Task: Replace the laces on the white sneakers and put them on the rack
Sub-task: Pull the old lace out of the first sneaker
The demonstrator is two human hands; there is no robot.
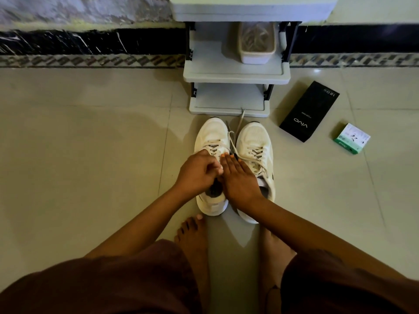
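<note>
Two white sneakers stand side by side on the tiled floor, toes toward the rack. Over the tongue of the left sneaker (209, 137) my left hand (197, 172) has its fingers curled, pinching its pale lace (231, 141). My right hand (238, 180) lies flat across the gap between the shoes, fingertips on the left sneaker's lacing. The right sneaker (255, 141) is laced, and a loose lace end trails toward the grey rack (235, 75), whose lower shelves are bare apart from one tub.
A translucent tub (256, 44) holding laces stands on the rack's middle shelf. A black phone box (309, 112) and a small green-and-white box (351, 138) lie on the floor to the right. My bare feet (192, 236) are just behind the sneakers.
</note>
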